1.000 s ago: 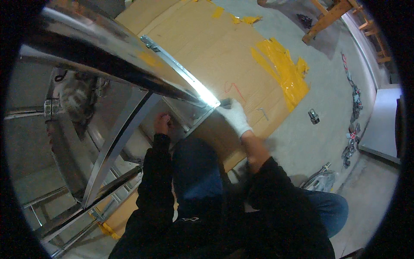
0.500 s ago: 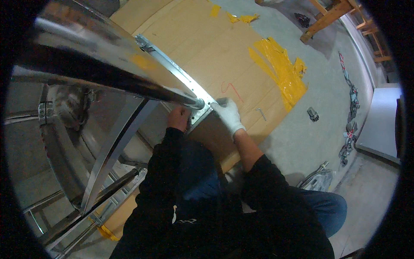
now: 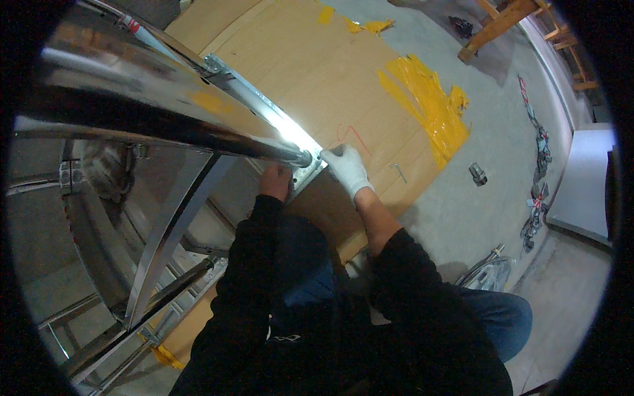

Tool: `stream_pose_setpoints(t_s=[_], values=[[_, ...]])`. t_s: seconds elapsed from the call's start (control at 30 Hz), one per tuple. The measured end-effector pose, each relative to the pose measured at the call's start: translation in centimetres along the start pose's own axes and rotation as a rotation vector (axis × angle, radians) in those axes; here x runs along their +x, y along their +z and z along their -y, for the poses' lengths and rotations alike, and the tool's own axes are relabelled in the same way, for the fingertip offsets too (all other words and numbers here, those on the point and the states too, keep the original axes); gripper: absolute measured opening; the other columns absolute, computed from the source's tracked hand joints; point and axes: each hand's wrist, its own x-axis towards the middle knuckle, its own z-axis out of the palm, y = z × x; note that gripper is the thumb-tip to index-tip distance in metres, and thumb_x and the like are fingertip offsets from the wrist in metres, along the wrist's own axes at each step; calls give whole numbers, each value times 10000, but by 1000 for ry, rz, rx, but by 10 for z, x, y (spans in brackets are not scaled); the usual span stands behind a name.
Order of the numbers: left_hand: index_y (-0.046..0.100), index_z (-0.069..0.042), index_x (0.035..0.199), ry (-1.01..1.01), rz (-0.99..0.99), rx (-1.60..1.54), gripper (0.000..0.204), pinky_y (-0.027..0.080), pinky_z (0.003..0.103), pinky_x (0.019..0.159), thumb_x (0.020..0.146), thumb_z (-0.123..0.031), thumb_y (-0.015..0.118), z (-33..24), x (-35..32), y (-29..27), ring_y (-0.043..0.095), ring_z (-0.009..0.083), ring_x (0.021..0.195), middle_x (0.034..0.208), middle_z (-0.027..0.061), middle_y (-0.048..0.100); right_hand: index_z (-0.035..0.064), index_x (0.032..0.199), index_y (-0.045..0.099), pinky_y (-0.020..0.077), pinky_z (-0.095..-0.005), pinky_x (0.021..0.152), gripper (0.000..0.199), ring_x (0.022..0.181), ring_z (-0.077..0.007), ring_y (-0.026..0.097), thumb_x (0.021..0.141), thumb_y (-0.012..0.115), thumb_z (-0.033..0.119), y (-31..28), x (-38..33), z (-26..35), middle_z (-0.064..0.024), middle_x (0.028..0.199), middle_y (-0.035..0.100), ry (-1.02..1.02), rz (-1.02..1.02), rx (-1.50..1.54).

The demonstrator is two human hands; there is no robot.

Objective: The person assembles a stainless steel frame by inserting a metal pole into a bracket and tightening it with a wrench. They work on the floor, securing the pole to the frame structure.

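A shiny metal tube (image 3: 218, 135) runs in from the upper left and ends at the corner of a flat silver metal bracket (image 3: 261, 105) with holes in it. My right hand (image 3: 346, 170), in a white glove, pinches at the bracket's corner, close beside the tube end. Whatever lies between its fingertips is too small to make out. My bare left hand (image 3: 274, 183) is on the other side, just below the tube, its fingers curled against the bracket's shorter arm. Its fingertips are partly hidden. An L-shaped hex key (image 3: 399, 173) lies on the cardboard, right of the gloved hand.
Cardboard (image 3: 304, 59) with torn yellow tape (image 3: 429, 99) covers the floor under the bracket. A small metal fitting (image 3: 477, 175) rests on the concrete. Curved metal frame parts (image 3: 178, 231) fill the left side. At right are a bagged coil (image 3: 485, 272) and a pale panel (image 3: 581, 185).
My gloved hand has shifted very slightly left at the bracket corner. The left hand stays at its place. The view has tilted a little, showing more behind the tube at the upper left.
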Motion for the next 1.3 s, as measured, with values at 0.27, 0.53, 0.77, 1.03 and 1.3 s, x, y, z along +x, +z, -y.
stream_pose_setpoints(t_s=[0.27, 0.53, 0.77, 1.03, 1.3], values=[[599, -4, 892, -40, -16, -79, 300, 470, 392, 747, 799, -288, 619, -10, -3, -9, 597, 294, 851, 882, 144, 631, -50, 882, 621, 487, -336, 675, 460, 719, -225, 633, 739, 648, 386, -5, -8, 10, -165, 771, 654, -7, -18, -77], [597, -23, 980, -126, 123, -902, 217, 470, 283, 641, 868, -206, 563, 1, -43, 0, 586, 160, 762, 831, 71, 610, 19, 944, 622, 432, -229, 519, 308, 609, -85, 531, 826, 624, 303, -38, -35, 28, -49, 767, 606, -5, 243, 421], [573, -41, 968, -359, 273, -1226, 153, 446, 259, 585, 885, -164, 540, -54, -63, 10, 551, 130, 683, 824, 43, 584, -10, 1027, 634, 458, -286, 805, 328, 828, -182, 606, 771, 625, 195, -51, -41, 46, -116, 910, 669, -333, 671, 81], [541, -52, 942, -357, 148, -1083, 159, 438, 265, 532, 893, -203, 535, -66, -58, 18, 543, 123, 653, 807, 37, 553, -23, 984, 635, 471, -291, 763, 304, 807, -180, 613, 755, 642, 176, -43, -38, 40, -107, 882, 672, -243, 605, 19], [550, -15, 991, -458, -283, -925, 222, 453, 308, 618, 854, -180, 491, -47, -34, 8, 551, 158, 723, 844, 64, 583, 52, 960, 653, 497, -338, 728, 252, 806, -230, 641, 776, 623, 221, -41, -22, 36, -126, 897, 663, -296, 190, -102]])
